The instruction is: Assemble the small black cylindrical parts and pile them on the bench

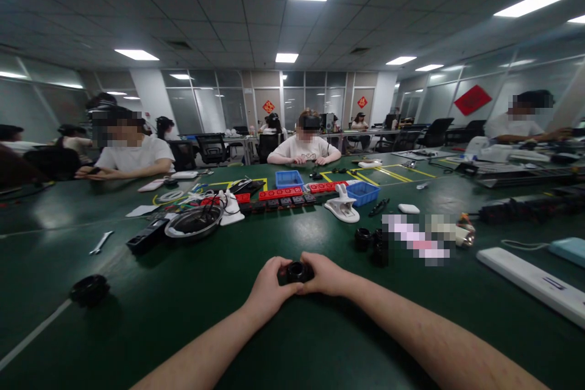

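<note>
One round black part (pixel 297 272) | left hand (pixel 269 283), right hand (pixel 325 274): grip closed on its sides | green table (pixel 173 292)

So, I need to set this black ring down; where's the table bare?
The green table is bare between the left hand and the black part at far left, and between the right hand and the white bar. Farther off, it is crowded around the metal bowl, red strips and blue bins.

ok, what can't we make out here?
Head view, all:
Round black part: sides and underside, covered by the left hand and right hand.
Pink-and-white item: details, pixelated.
White strip: right end, cut off by frame edge.
Blue item: right end, likewise.
</note>
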A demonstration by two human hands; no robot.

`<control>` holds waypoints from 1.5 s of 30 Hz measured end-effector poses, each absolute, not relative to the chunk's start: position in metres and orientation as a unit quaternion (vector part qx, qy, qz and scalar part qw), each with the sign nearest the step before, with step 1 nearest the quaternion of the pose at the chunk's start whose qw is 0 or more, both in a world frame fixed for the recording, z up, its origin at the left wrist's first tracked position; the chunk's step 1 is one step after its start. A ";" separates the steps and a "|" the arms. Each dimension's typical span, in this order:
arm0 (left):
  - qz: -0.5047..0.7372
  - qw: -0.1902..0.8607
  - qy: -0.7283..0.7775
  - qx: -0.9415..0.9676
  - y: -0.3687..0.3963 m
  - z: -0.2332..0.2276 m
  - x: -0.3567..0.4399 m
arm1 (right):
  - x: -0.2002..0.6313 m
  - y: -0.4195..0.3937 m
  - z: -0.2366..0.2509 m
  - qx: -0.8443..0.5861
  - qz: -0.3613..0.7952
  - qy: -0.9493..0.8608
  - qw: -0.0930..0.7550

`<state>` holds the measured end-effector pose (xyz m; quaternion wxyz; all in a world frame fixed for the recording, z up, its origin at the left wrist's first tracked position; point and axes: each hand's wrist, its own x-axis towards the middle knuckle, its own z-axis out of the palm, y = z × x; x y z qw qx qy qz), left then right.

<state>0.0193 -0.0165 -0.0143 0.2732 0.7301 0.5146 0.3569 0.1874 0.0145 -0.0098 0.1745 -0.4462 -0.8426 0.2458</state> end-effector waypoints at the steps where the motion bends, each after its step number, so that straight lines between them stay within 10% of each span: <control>1: 0.360 0.264 0.522 0.727 -0.017 -0.015 0.020 | 0.185 0.013 -0.011 -0.465 0.221 -0.839 0.174; 33: 0.331 0.271 0.469 0.773 -0.016 -0.002 0.016 | 0.196 0.020 -0.006 -0.363 0.305 -0.865 0.165; 45: 0.357 0.260 0.507 0.740 -0.013 -0.011 0.018 | 0.180 0.005 -0.005 -0.457 0.092 -0.868 0.169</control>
